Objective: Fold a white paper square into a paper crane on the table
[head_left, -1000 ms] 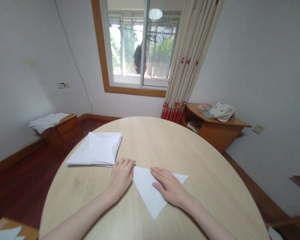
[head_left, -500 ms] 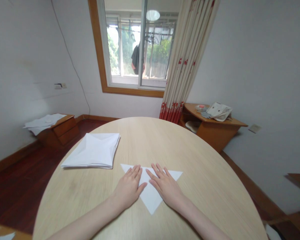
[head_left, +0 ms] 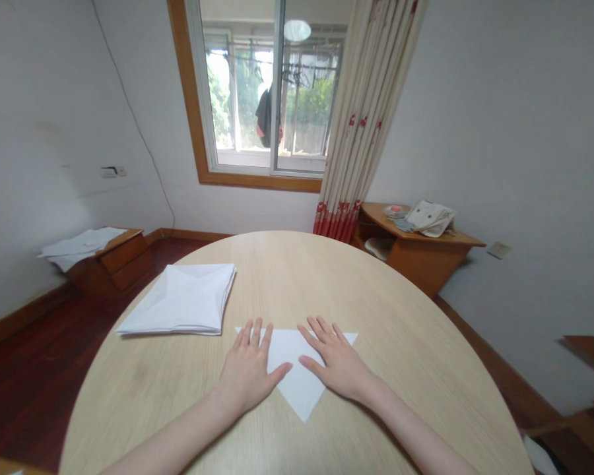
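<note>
Paper (head_left: 299, 392) on table (head_left: 376, 297), near side, roughly central; white, folded to a triangle, long edge away from the person, point toward the person. Both hands on it, palms down, one each side. Left hand (head_left: 250, 369): over the left part, fingers straight and spread, fingertips at about the long edge, thumb out toward the middle of the sheet; grasps nothing. Left corner of paper pokes out beyond the fingers. Right hand (head_left: 339, 363): over the right part, fingers extended and fanned, thumb pointing inward, also grasping nothing; right corner shows past the fingertips. Thumbs close, not touching, strip of bare paper between hands. How hard they press, cannot tell. Stack (head_left: 183, 300) of folded white sheets lies on the table farther off and to the left, near the rim, apart from the triangle and both hands. Tabletop is round, pale wood grain. Behind: window (head_left: 301, 125) with wooden frame, curtain (head_left: 359, 132) cream with red bottom at its right side. Left by the wall, low cabinet (head_left: 129, 260) with loose sheets (head_left: 84, 245) on top. Right, corner desk (head_left: 426, 257), bag (head_left: 430, 218) on it, pale. Cable (head_left: 129, 105) runs down the left wall; floor (head_left: 24, 356) dark red.
</note>
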{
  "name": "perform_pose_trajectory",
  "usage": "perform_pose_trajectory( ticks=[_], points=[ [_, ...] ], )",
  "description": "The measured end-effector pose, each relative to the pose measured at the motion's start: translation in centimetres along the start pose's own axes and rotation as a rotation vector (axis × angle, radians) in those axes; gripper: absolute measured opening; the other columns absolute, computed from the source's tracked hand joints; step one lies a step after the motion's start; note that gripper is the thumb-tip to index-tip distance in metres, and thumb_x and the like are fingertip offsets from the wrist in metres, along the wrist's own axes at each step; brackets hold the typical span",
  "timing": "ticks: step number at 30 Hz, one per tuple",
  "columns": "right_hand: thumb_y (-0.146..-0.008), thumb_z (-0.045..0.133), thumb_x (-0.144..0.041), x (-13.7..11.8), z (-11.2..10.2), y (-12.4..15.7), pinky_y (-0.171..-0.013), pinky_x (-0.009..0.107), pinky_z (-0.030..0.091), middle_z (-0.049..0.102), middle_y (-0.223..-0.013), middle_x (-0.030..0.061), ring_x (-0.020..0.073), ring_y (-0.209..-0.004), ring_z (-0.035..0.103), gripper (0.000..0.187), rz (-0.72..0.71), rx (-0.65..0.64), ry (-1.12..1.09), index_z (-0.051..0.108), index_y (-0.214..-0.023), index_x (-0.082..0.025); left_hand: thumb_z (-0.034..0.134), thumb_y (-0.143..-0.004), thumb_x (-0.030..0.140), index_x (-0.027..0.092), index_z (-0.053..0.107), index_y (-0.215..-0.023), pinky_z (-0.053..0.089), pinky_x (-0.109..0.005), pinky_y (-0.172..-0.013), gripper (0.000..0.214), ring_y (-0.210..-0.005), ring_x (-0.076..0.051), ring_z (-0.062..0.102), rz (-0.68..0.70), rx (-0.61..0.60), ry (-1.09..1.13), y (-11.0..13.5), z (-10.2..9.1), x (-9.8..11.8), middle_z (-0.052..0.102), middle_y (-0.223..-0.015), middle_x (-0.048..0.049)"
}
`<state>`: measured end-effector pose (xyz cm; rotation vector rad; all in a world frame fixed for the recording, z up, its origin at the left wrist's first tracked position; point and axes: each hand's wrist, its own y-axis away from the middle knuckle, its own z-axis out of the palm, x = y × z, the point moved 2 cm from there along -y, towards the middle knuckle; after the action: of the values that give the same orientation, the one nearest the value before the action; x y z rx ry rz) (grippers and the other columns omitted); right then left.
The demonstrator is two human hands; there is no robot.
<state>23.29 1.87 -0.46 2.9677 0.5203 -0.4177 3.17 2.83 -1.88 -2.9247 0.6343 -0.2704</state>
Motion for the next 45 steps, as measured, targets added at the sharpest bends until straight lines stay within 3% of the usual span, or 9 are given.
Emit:
perform_pose_trajectory(
  ticks=[10,18,21,24,27,29,33,41,45],
  points=[
    [-0.087,0.036,-0.072,1.4,-0.5,0.4,-0.114,0.059,0.005,0.003,-0.159,0.0059,0.0328,-0.143,-0.009,0.076,0.099,-0.054,-0.01,0.022,-0.15,-0.031,0.05,-0.08,0.07,0.02,0.042,-0.143,0.019,-0.065,-0.106,0.081,-0.137,-0.05,0.023,-0.076,0.041,0.004,0.2,0.6,-0.2,0.031,-0.151,-0.0214],
    [-0.087,0.036,-0.072,2.7,-0.6,0.5,-0.115,0.057,0.006,-0.003,-0.158,0.0095,0.0324,-0.142,-0.013,0.083,0.165,-0.064,0.036,0.016,-0.151,-0.024,0.047,-0.081,0.072,0.026,0.041,-0.144,0.008,-0.075,-0.102,0.078,-0.135,-0.054,0.023,-0.129,0.034,-0.036,0.4,0.3,0.1,0.03,-0.152,-0.0189],
    [-0.088,0.032,-0.072,3.1,-0.1,0.4,-0.114,0.059,0.007,-0.001,-0.157,0.0103,0.0321,-0.142,-0.01,0.081,0.139,-0.033,0.061,0.016,-0.151,-0.024,0.044,-0.084,0.07,0.021,0.041,-0.144,0.01,-0.07,-0.107,0.077,-0.138,-0.048,0.023,-0.071,0.073,-0.035,0.4,0.7,-0.2,0.032,-0.151,-0.0197],
    [-0.089,0.031,-0.071,3.5,0.3,0.2,-0.114,0.058,0.008,0.002,-0.157,0.0103,0.0307,-0.143,-0.006,0.082,0.086,-0.002,0.088,0.011,-0.152,-0.022,0.037,-0.091,0.064,0.016,0.038,-0.145,0.016,-0.057,-0.114,0.073,-0.142,-0.035,0.023,0.132,0.061,-0.001,0.1,0.4,-0.3,0.03,-0.151,-0.0185],
    [-0.091,0.031,-0.067,3.8,0.4,0.1,-0.115,0.057,0.008,0.003,-0.157,0.0086,0.0292,-0.144,-0.005,0.082,0.063,0.013,0.097,0.002,-0.151,-0.02,0.033,-0.094,0.062,0.021,0.027,-0.149,0.016,-0.049,-0.116,0.069,-0.143,-0.026,0.022,0.397,-0.082,0.102,-0.1,-0.6,-0.3,0.026,-0.154,-0.0123],
    [-0.092,0.028,-0.066,3.8,0.4,0.1,-0.115,0.057,0.007,0.002,-0.157,0.0081,0.0293,-0.144,-0.006,0.081,0.073,0.0,0.102,0.001,-0.151,-0.018,0.042,-0.087,0.068,0.022,0.021,-0.15,0.013,-0.05,-0.116,0.081,-0.143,-0.027,0.02,0.468,-0.187,0.166,-0.2,-1.6,-0.4,0.024,-0.154,-0.0126],
    [-0.092,0.027,-0.066,3.4,0.1,0.3,-0.115,0.058,0.003,0.002,-0.157,0.0074,0.0297,-0.144,-0.008,0.081,0.07,-0.019,0.116,0.006,-0.151,-0.016,0.06,-0.071,0.074,0.017,0.024,-0.149,0.017,-0.049,-0.116,0.104,-0.142,-0.03,0.022,0.458,-0.262,0.255,-0.6,-2.9,-0.6,0.025,-0.153,-0.0172],
    [-0.094,0.032,-0.061,3.0,-0.6,0.5,-0.116,0.057,0.005,0.007,-0.157,0.008,0.0278,-0.145,-0.004,0.073,0.021,-0.001,0.096,0.015,-0.151,-0.018,0.075,-0.066,0.06,0.018,0.034,-0.146,0.028,-0.045,-0.113,0.099,-0.137,-0.03,0.037,0.404,-0.242,0.344,-0.8,-3.2,-1.1,0.038,-0.148,-0.0171],
    [-0.094,0.035,-0.059,3.1,-1.1,0.5,-0.118,0.05,0.01,0.013,-0.157,0.0087,0.0244,-0.145,0.006,0.073,-0.057,-0.005,0.007,0.015,-0.151,-0.019,0.075,-0.068,0.058,0.016,0.037,-0.144,0.03,-0.045,-0.113,0.095,-0.136,-0.03,0.039,0.391,-0.245,0.373,-1.0,-3.1,-1.4,0.041,-0.147,-0.0168]
  ],
)
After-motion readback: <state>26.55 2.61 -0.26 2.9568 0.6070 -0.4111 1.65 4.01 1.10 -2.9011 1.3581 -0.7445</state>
